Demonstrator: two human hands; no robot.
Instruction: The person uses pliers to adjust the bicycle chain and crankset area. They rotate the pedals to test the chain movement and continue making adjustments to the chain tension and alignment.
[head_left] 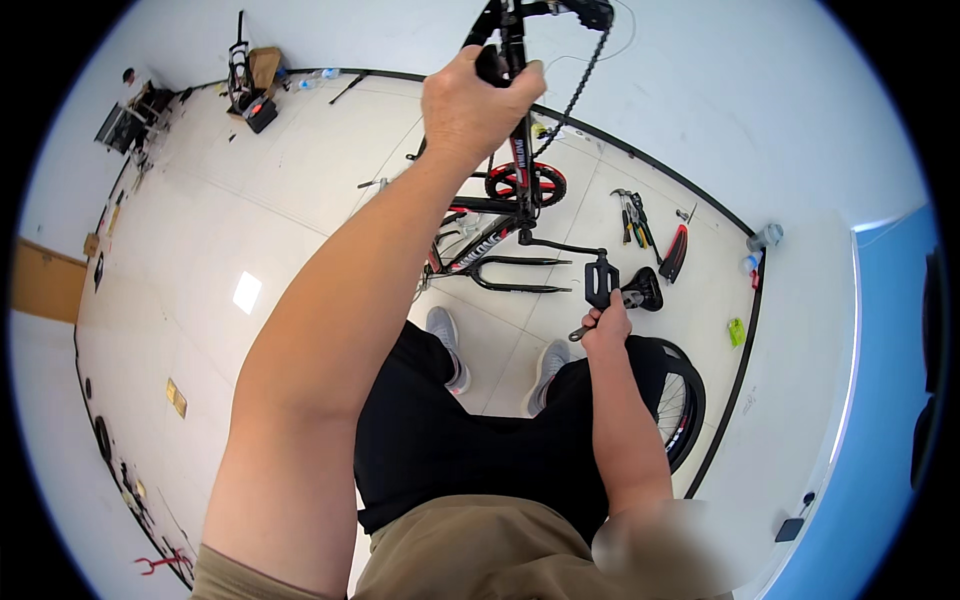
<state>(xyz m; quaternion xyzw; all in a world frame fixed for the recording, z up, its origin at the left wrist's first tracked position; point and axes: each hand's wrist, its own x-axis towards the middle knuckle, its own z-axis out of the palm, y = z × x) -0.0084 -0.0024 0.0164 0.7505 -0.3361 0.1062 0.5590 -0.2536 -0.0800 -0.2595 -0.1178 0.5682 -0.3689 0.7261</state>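
A black bicycle frame [490, 236] with red and white markings stands tilted in front of me, its fork [520, 262] pointing right. My left hand [478, 102] is closed around a black frame tube high up. Below it sits the red and black chainring [526, 185], and the chain [578, 92] hangs loosely from the upper end. A crank arm [563, 246] reaches right to a black pedal [601, 283]. Just under the pedal, my right hand [608, 328] is closed on a wrench [578, 334]; one finger extends to the pedal's edge. Its jaw end is hidden.
Right of the pedal lie a black saddle [643, 289], hand tools [634, 217] and a red and black part [677, 252]. A wheel [682, 405] rests beside my right leg. Plastic bottles [766, 238] stand along the right wall. Far left, a person [135, 85] is near more bicycle parts.
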